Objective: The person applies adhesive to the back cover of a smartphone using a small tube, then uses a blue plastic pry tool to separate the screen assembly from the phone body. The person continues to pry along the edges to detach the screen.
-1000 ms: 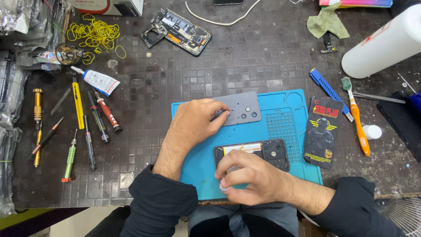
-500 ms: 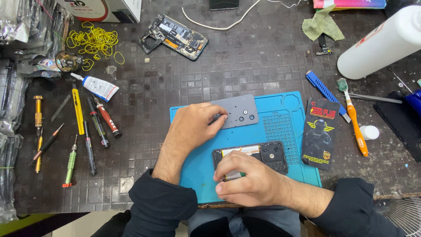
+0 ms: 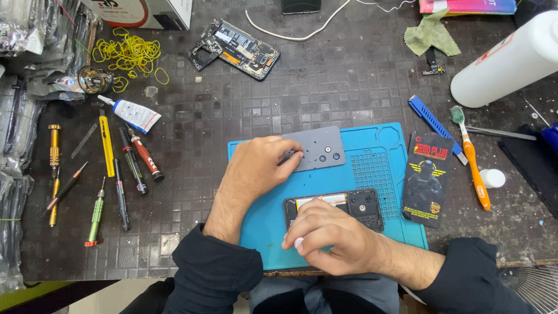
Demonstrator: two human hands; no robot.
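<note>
Here left hand [image 3: 256, 168] presses grey back cover [image 3: 317, 149] at blue mat [image 3: 383, 139] edge

Grey back cover [image 3: 317, 152] flat on mat; opened phone [image 3: 343, 204] below, seemingly face-down.

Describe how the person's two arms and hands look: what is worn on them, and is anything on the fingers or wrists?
Both hands are bare: the left hand and the right hand wear no gloves, and no ring, watch or band shows. Each arm is covered by a long dark sleeve, nearly black, plain and unmarked. The left sleeve is pushed back and leaves much of the forearm bare; the right sleeve ends further up the forearm.
</note>
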